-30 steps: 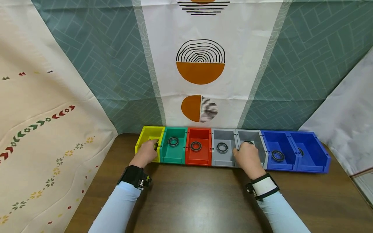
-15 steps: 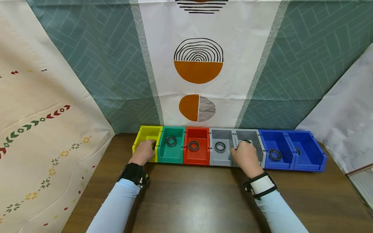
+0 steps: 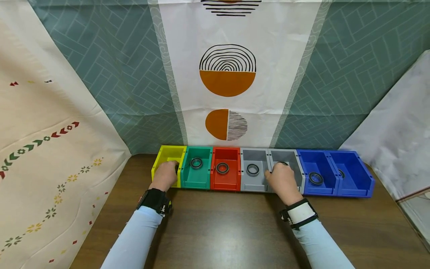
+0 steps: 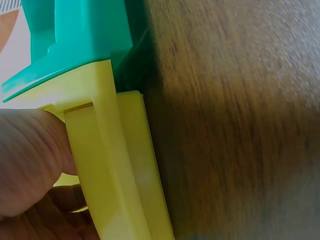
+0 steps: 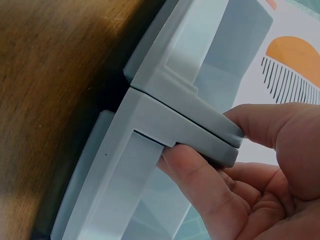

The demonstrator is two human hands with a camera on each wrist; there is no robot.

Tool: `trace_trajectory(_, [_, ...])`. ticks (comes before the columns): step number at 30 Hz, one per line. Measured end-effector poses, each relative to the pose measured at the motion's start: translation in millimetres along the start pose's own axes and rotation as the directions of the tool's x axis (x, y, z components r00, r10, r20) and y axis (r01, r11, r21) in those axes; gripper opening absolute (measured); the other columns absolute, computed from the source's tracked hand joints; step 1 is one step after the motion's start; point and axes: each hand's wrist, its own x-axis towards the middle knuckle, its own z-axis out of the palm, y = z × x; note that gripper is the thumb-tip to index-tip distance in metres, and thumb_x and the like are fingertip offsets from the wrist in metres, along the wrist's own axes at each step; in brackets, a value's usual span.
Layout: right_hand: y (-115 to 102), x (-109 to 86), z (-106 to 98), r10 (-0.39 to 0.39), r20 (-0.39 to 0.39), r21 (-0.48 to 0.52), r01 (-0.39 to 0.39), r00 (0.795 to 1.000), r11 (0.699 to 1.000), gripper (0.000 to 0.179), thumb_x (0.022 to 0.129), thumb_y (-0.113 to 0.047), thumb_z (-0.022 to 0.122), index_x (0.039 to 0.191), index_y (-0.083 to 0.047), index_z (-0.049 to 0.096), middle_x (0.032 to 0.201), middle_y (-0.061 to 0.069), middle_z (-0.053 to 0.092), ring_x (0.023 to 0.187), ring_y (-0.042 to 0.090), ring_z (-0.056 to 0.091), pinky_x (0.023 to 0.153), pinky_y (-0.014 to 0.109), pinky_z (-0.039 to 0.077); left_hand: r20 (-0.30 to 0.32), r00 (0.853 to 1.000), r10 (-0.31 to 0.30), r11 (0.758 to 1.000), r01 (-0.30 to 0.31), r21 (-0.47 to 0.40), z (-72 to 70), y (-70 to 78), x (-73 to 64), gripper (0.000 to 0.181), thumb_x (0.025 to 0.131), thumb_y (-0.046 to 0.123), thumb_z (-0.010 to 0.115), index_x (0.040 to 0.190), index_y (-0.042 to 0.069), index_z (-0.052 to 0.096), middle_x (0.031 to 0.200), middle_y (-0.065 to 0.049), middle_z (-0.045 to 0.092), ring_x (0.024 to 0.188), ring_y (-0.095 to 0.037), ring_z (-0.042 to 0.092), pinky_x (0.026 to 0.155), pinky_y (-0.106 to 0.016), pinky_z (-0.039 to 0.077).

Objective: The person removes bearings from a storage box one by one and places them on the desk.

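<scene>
Cloth (image 3: pixel 228 30) fills the back, orange shapes down its pale middle; below it spreads the brown worktop (image 3: pixel 218 231); and here, touching in a row, stand the yellow bin (image 3: pixel 173 151), green bin (image 3: pixel 196 184), red bin (image 3: pixel 225 185), left gray bin (image 3: pixel 254 185), right gray bin (image 3: pixel 285 153), left blue bin (image 3: pixel 314 158) and right blue bin (image 3: pixel 351 168); the left hand (image 3: pixel 164 175) dips into the yellow one, fingertips hidden, so I cannot tell whether they grasp anything; over to the right hand (image 3: pixel 283 181), thumb and finger pinching the adjoining walls of the two gray bins; smallest now, a ring (image 3: pixel 196 168) in the green, a second ring (image 3: pixel 222 173) in the red, a third ring (image 3: pixel 252 176) in the left gray; a fourth ring (image 3: pixel 283 163) in the right gray, mostly hidden behind the hand; a fifth ring (image 3: pixel 316 184) in the left blue; a sixth ring (image 3: pixel 342 173) in the right blue, partly covered by the divider.
</scene>
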Motion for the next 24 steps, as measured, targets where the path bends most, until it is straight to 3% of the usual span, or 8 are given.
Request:
trace_trajectory(7, [0, -1.4, 0, -0.008, -0.015, -0.001, 0.008, 1.000, 1.000, 0.033, 0.084, -0.026, 0.063, 0.062, -0.001, 0.060, 0.063, 0.013, 0.059, 0.051, 0.020, 0.053, 0.040, 0.029, 0.038, -0.021, 0.998, 0.067, 0.996, -0.065, 0.060, 0.5, -2.9, -0.2, 0.042, 0.085, 0.007, 0.063, 0.126, 0.003, 0.054, 0.112, -0.017, 0.058, 0.095, -0.032, 0.048, 0.096, -0.051, 0.040])
trace_trajectory(12, [-1, -2.1, 1, -0.010, -0.021, -0.001, 0.010, 1.000, 1.000, 0.033, 0.084, -0.026, 0.063, 0.062, -0.001, 0.060, 0.064, 0.013, 0.060, 0.051, 0.020, 0.053, 0.040, 0.029, 0.039, -0.042, 0.997, 0.065, 0.996, -0.063, 0.059, -1.7, -5.1, -6.3, 0.052, 0.085, 0.009, 0.061, 0.134, 0.001, 0.043, 0.121, -0.024, 0.049, 0.099, -0.034, 0.048, 0.096, -0.052, 0.043])
trace_trajectory(16, [0, -2.2, 1, -0.008, -0.031, 0.000, 0.008, 0.999, 1.000, 0.033, 0.084, -0.026, 0.063, 0.063, 0.000, 0.061, 0.065, 0.015, 0.061, 0.052, 0.021, 0.054, 0.040, 0.030, 0.039, -0.134, 0.989, 0.063, 0.998, -0.064, 0.001, -6.9, -3.7, -13.5, 0.046, 0.092, 0.016, 0.052, 0.133, 0.001, 0.038, 0.123, -0.029, 0.039, 0.099, -0.036, 0.048, 0.088, -0.051, 0.048])
trace_trajectory(20, [0, -2.5, 1, -0.011, -0.040, -0.005, 0.011, 0.999, 1.000, 0.033, 0.084, -0.026, 0.063, 0.064, 0.000, 0.061, 0.067, 0.017, 0.062, 0.053, 0.023, 0.055, 0.041, 0.030, 0.039, -0.240, 0.967, 0.088, 0.995, -0.098, -0.030, -14.2, 0.8, -20.2, 0.042, 0.098, 0.025, 0.042, 0.131, 0.000, 0.036, 0.120, -0.029, 0.035, 0.098, -0.036, 0.044, 0.080, -0.048, 0.050])
trace_trajectory(24, [0, -2.8, 1, -0.006, -0.035, -0.001, 0.006, 0.999, 1.000, 0.033, 0.084, -0.026, 0.063, 0.062, -0.001, 0.060, 0.066, 0.016, 0.061, 0.054, 0.022, 0.055, 0.041, 0.030, 0.039, -0.279, 0.956, 0.088, 0.991, -0.113, -0.073, -21.0, 7.5, -26.9, 0.047, 0.099, 0.032, 0.038, 0.134, 0.002, 0.034, 0.120, -0.027, 0.034, 0.095, -0.034, 0.046, 0.077, -0.043, 0.050])
